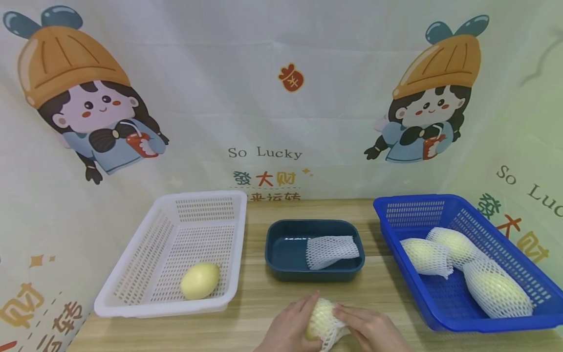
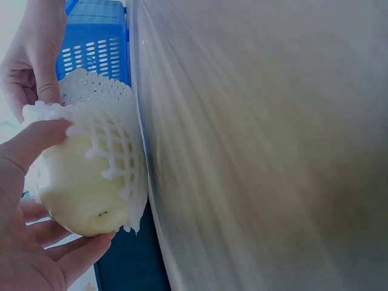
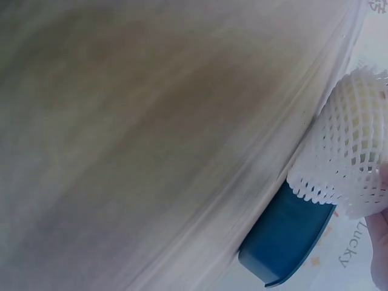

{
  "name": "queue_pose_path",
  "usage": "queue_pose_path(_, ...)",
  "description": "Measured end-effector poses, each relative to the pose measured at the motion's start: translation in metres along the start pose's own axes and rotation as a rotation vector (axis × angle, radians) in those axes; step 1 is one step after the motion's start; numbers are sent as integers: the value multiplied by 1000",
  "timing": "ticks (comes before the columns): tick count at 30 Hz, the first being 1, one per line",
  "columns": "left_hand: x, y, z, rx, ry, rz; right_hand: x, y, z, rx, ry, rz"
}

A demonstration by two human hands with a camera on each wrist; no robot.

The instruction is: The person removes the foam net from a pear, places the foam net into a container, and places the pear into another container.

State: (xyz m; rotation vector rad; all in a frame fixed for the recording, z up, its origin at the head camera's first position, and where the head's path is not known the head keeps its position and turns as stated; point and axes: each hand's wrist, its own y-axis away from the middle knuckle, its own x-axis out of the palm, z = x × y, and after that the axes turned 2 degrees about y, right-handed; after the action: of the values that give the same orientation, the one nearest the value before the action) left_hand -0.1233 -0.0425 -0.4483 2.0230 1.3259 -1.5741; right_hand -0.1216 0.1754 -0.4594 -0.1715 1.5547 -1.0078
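A pale yellow melon (image 2: 79,182) is partly covered by a white foam net sleeve (image 2: 112,142), with its lower end bare in the left wrist view. My left hand (image 1: 288,327) grips the melon from the left, thumb on one side and fingers beneath it. From the other side, my right hand (image 1: 374,328) pinches the net near its edge. The loose end of the sleeve flares out past the melon in the right wrist view. Both hands are low in the head view, in front of a dark teal tray (image 1: 281,276).
Another net sleeve (image 1: 330,252) lies flat in the teal tray. A white basket (image 1: 132,298) on the left holds one bare melon (image 1: 200,281). On the right, a blue basket (image 1: 433,308) contains three netted melons (image 1: 497,288). A printed cloth (image 1: 264,112) hangs behind the wooden table (image 1: 250,293).
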Motion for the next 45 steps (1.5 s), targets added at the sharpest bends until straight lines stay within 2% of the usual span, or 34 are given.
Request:
queue_pose_path(9, -7, 4, 3, -22, 0, 9, -5, 0, -4, -56, 38, -1)
queue_pose_path(16, -13, 7, 4, -71, 56, 47, -12, 4, -6, -25, 72, 78)
queue_pose_path(20, -18, 10, 7, -106, 48, 52, -17, 6, -9, -15, 119, 94)
queue_pose_path(23, -22, 14, 11, -118, 31, 35, -20, 7, -12, -12, 147, 74)
queue_pose_path(29, -32, 22, 20, -119, 20, 3, -21, 5, -15, -22, 188, -17)
queue_pose_path(34, -48, 27, 23, -126, 16, -21, -26, -5, -14, 15, 178, -20)
queue_pose_path(40, -72, 32, 26, -140, -18, -119, -32, -15, -16, 22, 188, -49)
queue_pose_path(45, -93, 35, 31, -180, -49, -218, -33, -19, -18, 27, 212, -82)
